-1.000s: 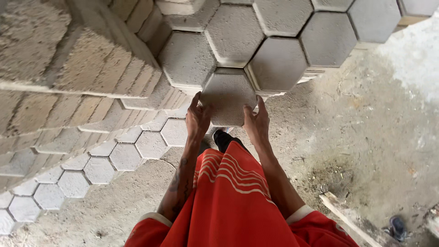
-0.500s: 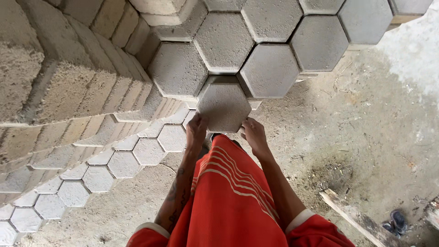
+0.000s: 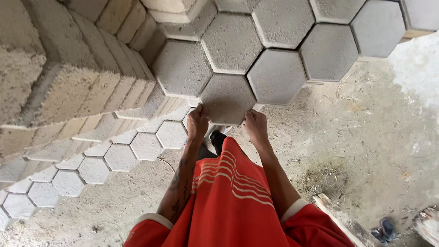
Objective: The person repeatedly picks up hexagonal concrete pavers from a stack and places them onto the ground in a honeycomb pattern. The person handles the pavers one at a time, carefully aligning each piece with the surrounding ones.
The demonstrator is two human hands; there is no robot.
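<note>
Rough concrete floor [image 3: 366,151], dusty and stained, fills the right and lower part of the head view, seen from above.

A grey hexagonal paver [image 3: 227,98] is held between both hands at the near edge of a stack [image 3: 256,41] of matching pavers. It sits level with the stack's top layer, its far sides tucked against two neighbouring pavers, its near point jutting over the edge.

The left hand [image 3: 197,122] grips the paver's near-left side, fingers curled together up against its edge. The right hand [image 3: 256,126] grips the near-right side the same way, fingers close together and pressed on the edge. Both forearms reach up from the bottom of the view; the left one carries dark tattoo marks.

The stack's top layer is a honeycomb of hexagons running to the top and right edges of the view. At the left, taller stacks [image 3: 68,77] show their stepped sides, the paver edges looking like sandy bricks.

Below them, on the floor at the left, a single layer of pavers [image 3: 91,164] lies in a honeycomb strip running toward the lower-left corner.

The person wears an orange-red shirt [image 3: 228,201] with pale stripes and pale cuffs. A dark shoe [image 3: 217,139] shows between the hands.

At the lower right lies a wooden plank [image 3: 343,219], with a small dark sandal [image 3: 383,228] just beside it.
</note>
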